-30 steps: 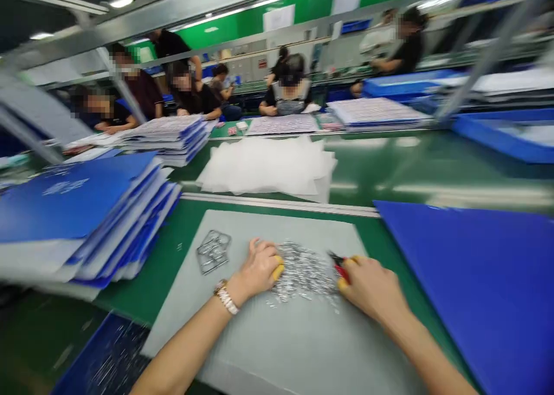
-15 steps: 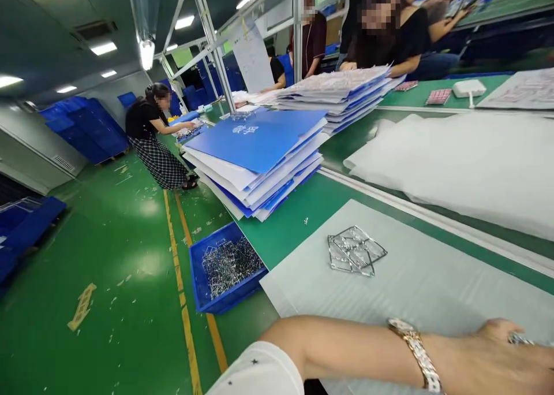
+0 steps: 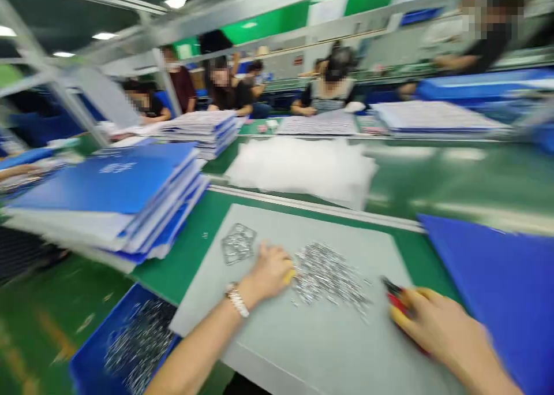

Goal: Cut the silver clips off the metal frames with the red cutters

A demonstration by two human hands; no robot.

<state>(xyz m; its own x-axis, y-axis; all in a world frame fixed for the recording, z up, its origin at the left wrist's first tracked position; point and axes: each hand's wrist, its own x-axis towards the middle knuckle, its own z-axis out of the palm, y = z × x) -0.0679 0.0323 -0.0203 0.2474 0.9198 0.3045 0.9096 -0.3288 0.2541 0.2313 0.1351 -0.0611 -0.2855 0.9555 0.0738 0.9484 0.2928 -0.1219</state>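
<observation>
1. Cutters with red handles (image 3: pixel 397 302) sit in the right hand (image 3: pixel 444 320), its fingers wrapped firmly around them, just right of the pile; blur hides whether the blades are apart.
2. Left hand (image 3: pixel 270 271) lies at the left edge of the pile, fingers curled close together; whether they pinch anything, I cannot tell.
3. Small shiny pieces (image 3: pixel 326 274) lie loose in that pile on the grey sheet (image 3: pixel 311 349), between both hands; these look already separated.
4. Thin frames (image 3: pixel 238 245) lie at the sheet's far left, apparently with pieces among them, so some separating may be left.
5. Blue bin (image 3: pixel 93 340), near left, below the table (image 3: pixel 173 282), holds many shiny parts, perhaps finished frames or waiting ones.
</observation>
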